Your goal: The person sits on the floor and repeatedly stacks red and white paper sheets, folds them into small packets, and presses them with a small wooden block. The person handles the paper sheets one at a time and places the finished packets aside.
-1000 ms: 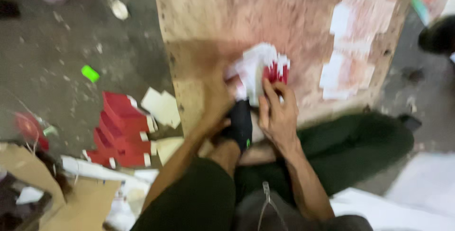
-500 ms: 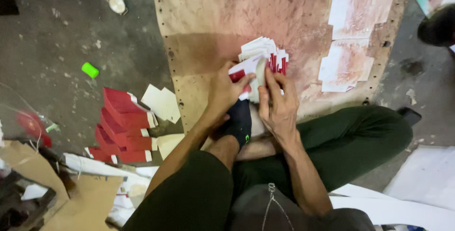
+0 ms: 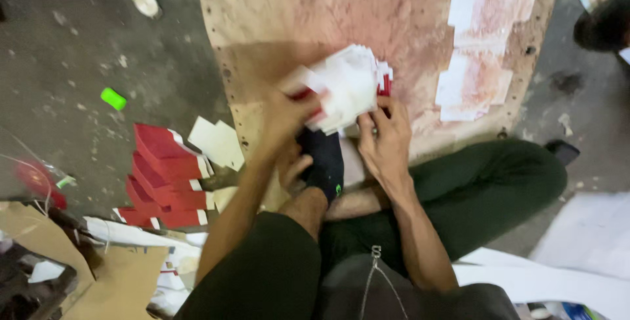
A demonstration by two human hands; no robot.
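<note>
Both my hands hold a fanned stack of white and red flat card pieces over a worn wooden board. My left hand grips the stack's left end, thumb on top. On the right side, my right hand pinches the lower edge of the stack. I sit cross-legged in dark green trousers, and my foot in a black sock rests just under the stack.
A pile of folded red and white boxes lies on the grey floor at my left, with loose white cards beside it. White paper pieces stick to the board's right side. Brown cardboard lies lower left. A green scrap is farther left.
The card stack has been drawn together and lifted slightly; my left hand has shifted onto its left end, while the right hand stays at the lower right edge.
</note>
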